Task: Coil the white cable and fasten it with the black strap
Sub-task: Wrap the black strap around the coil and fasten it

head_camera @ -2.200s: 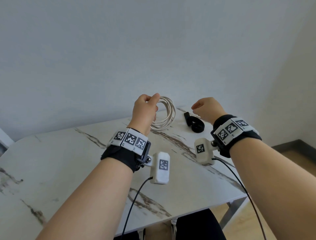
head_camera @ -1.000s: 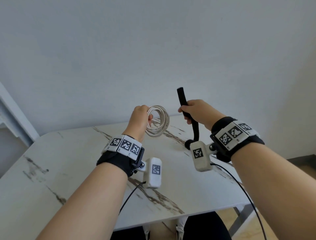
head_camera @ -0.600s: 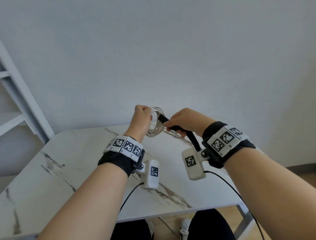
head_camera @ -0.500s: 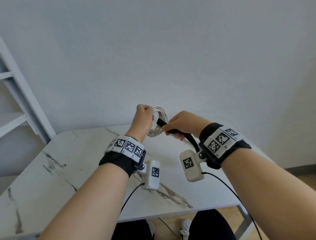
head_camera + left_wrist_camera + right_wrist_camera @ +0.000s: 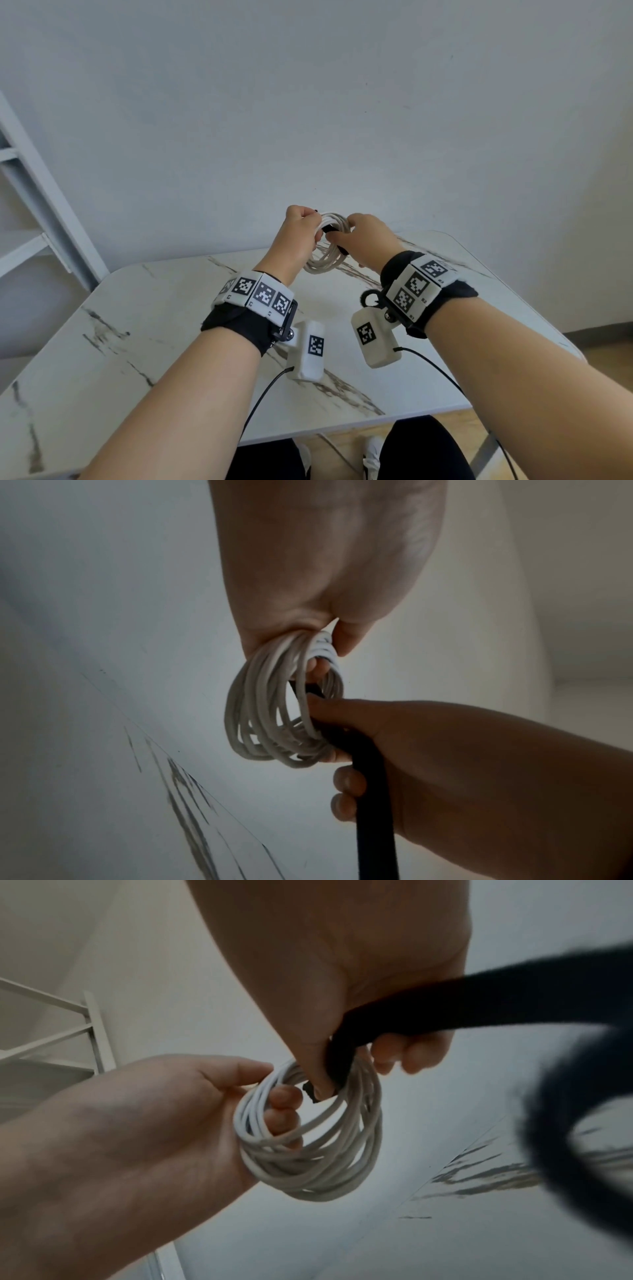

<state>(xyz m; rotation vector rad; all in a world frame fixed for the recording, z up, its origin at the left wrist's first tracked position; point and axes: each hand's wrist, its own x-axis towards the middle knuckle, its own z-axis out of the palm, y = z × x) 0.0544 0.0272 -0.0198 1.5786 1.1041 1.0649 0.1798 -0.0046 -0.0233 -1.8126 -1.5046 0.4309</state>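
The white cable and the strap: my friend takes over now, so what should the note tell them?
Left hand: grips the coiled white cable, fingers through the loops, held up above the marble table.
Right hand: pinches the black strap, its tip poked into the coil's middle; the rest of the strap trails back toward the right wrist.
Done: cable coiled, strap picked up and brought to the coil.
Left: pass the strap around the bundle, pull snug and fasten it on itself.
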